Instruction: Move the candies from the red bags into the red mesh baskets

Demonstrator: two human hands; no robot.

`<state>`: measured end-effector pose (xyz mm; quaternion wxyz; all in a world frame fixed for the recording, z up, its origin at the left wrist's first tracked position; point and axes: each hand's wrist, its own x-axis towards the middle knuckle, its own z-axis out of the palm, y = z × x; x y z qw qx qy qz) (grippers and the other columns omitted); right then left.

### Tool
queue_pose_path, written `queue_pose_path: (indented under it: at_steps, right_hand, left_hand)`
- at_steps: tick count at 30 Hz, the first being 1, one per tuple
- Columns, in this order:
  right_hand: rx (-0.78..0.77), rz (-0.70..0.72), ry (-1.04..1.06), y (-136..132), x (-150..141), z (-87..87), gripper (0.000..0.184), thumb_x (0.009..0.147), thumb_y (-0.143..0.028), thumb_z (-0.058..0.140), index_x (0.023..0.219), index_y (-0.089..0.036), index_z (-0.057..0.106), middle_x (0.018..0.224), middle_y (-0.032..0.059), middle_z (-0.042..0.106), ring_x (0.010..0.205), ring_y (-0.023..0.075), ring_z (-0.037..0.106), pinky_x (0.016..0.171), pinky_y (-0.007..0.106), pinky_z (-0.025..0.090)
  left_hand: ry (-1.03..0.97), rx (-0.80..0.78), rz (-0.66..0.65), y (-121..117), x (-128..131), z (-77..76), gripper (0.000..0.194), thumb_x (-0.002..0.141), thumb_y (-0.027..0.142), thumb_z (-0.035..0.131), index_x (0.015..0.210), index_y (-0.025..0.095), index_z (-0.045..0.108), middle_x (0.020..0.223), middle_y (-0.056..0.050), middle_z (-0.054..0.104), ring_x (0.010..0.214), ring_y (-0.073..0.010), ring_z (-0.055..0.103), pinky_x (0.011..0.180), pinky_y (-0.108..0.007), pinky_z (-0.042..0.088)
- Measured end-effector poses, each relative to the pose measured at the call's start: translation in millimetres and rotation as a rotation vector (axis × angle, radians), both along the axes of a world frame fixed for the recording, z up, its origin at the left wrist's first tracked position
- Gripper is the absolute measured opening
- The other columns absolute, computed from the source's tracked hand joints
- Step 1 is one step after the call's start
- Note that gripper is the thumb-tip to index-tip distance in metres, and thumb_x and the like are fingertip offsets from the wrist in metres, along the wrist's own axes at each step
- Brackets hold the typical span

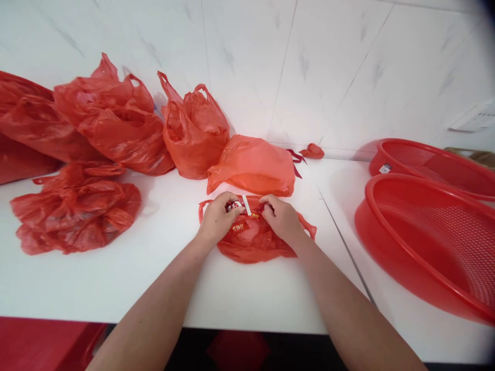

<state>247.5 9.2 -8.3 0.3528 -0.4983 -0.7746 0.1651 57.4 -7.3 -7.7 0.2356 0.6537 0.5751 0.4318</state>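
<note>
- Left hand point(217, 219): thumb and finger pinch a printed packet point(236, 205), partly covered.
- Right hand point(285, 220): half-curled, fingertips hidden, grip unclear.
- Right of it: basket point(386, 247), cut off.

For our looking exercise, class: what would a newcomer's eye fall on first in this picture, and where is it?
Probably the left hand and right hand, at the middle of the white table, busy over red packets with gold print on a red plastic bag. Next, the bulging red bags lined up by the wall, from the left edge to the middle. Then two big red baskets at the right.
</note>
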Motion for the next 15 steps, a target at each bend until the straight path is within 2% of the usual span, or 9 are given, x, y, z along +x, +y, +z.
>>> queue_pose_path:
  at_steps: [6, 10, 15]
  right_hand:
    - [-0.021, 0.119, -0.093, -6.6, -3.4, 1.5, 0.031, 0.077, -0.008, 0.041, 0.096, -0.023, 0.058, 0.061, -0.0048, 0.056, 0.055, 0.0125, 0.049, 0.057, 0.024, 0.036]
    - [-0.041, 0.204, -0.157, -8.2, -6.0, -0.6, 0.026, 0.076, -0.007, 0.041, 0.084, -0.021, 0.061, 0.07, -0.002, 0.063, 0.062, 0.0127, 0.053, 0.06, 0.024, 0.037]
    - [0.121, 0.237, -0.186, -8.0, -12.7, -5.3, 0.016, 0.076, -0.013, 0.054, 0.085, -0.02, 0.065, 0.083, 0.0025, 0.06, 0.08, 0.0168, 0.052, 0.076, 0.03, 0.042]
  left_hand:
    - [0.095, 0.038, 0.021, 1.3, 0.2, -5.4, 0.015, 0.076, 0.019, 0.057, 0.089, 0.023, 0.061, 0.091, 0.001, 0.065, 0.083, -0.016, 0.059, 0.077, -0.029, 0.045]
    - [0.092, 0.025, 0.031, 1.6, 0.9, -7.6, 0.019, 0.078, 0.016, 0.053, 0.092, 0.024, 0.062, 0.093, 0.001, 0.067, 0.087, -0.0164, 0.061, 0.082, -0.03, 0.045]
    - [0.101, 0.045, 0.052, 3.7, -1.2, -8.2, 0.017, 0.078, 0.015, 0.053, 0.088, 0.024, 0.062, 0.092, 0.002, 0.068, 0.087, -0.0161, 0.061, 0.082, -0.03, 0.045]
